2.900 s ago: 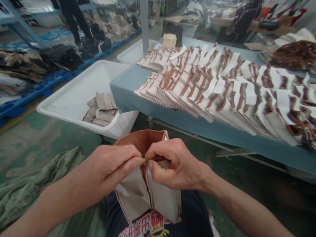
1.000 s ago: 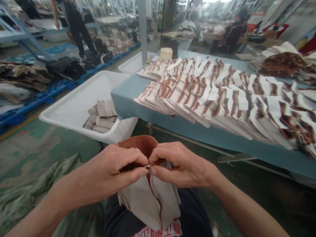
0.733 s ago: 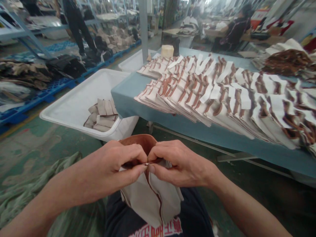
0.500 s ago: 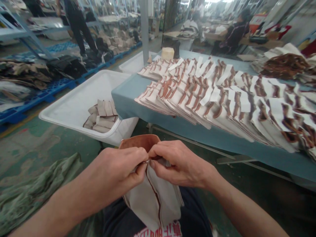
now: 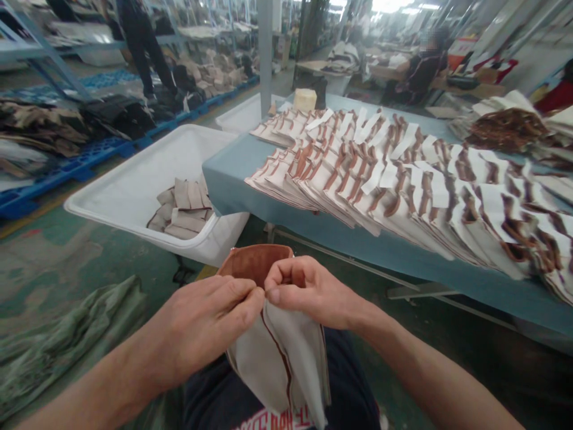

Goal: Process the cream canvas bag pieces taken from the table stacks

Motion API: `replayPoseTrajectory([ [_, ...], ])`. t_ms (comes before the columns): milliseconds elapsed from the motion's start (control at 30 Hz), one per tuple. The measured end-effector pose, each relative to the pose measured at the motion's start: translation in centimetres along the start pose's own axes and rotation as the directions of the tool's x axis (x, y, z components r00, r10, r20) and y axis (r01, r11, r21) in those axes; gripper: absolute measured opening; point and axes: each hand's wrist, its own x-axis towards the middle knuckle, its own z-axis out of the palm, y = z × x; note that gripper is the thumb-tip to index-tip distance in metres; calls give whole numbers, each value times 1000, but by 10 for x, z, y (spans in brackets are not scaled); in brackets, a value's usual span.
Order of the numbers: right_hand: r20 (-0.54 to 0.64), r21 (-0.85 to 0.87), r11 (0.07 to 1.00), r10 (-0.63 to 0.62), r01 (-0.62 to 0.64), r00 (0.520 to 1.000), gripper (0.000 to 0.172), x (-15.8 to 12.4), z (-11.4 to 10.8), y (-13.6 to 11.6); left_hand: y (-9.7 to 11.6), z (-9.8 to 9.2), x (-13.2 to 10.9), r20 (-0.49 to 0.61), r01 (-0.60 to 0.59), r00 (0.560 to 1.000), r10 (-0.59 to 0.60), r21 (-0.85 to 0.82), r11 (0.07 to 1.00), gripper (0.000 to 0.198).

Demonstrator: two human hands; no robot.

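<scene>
Pinching off-white pouch (image 5: 253, 364) at seam top, left hand (image 5: 210, 316) and right hand (image 5: 311, 292) both. Left fingers lie flatter than a second ago; likely a regrip. Pouch at near centre, over lap (image 5: 351, 376).

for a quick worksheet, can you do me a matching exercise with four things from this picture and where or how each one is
1. Cream pouch
2. Large white tub
3. Table
4. Green cloth

A. Blue-covered, with rows of cream and brown pieces on it
B. Lying in folds at the lower left of the picture
C. Held at its upper edge by the left hand and right hand
D. Holding a small pile of beige pieces

Pairs: 1-C, 2-D, 3-A, 4-B
</scene>
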Motion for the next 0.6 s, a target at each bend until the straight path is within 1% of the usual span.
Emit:
replayPoseTrajectory([
  [33,-31,-86,996,-31,28,999,14,-1,2,0,2,0,1,-23,12,1000,-12,-32,999,27],
  [67,-69,-194,978,-94,79,993,10,-3,3,1,5,-1,3,-50,36,998,-39,-64,997,25],
  [100,-99,-314,938,-185,146,978,7,-5,4,2,7,-2,5,-64,78,994,-85,-104,991,24],
  [133,-111,-432,875,-292,219,950,6,-7,4,3,9,-5,7,-53,157,985,-167,-157,975,25],
  [167,-101,-534,795,-400,290,911,6,-8,5,5,11,-7,8,-6,242,969,-248,-209,948,26],
  [200,-77,-610,712,-490,348,868,6,-9,4,8,11,-10,10,63,307,952,-301,-253,918,26],
  [233,-48,-665,636,-558,390,828,7,-10,4,10,10,-12,11,138,348,937,-321,-286,893,23],
  [267,-21,-706,572,-606,417,795,8,-10,4,13,9,-13,12,203,364,928,-312,-313,877,18],
  [300,4,-736,520,-636,433,771,9,-11,4,15,7,-14,12,250,367,923,-294,-333,869,16],
  [333,29,-760,477,-655,443,755,10,-12,4,16,5,-15,12,276,364,920,-278,-342,866,20],
  [400,78,-795,404,-673,453,736,12,-14,6,17,3,-14,12,281,348,925,-257,-346,872,27],
  [467,131,-816,340,-678,467,723,13,-18,7,15,2,-11,13,247,333,934,-260,-330,883,25],
  [533,164,-818,328,-655,474,737,14,-21,5,12,5,-7,16,173,317,946,-276,-297,901,22],
  [600,158,-810,378,-596,449,787,12,-23,-1,10,8,-4,20,108,317,948,-299,-274,908,20],
])
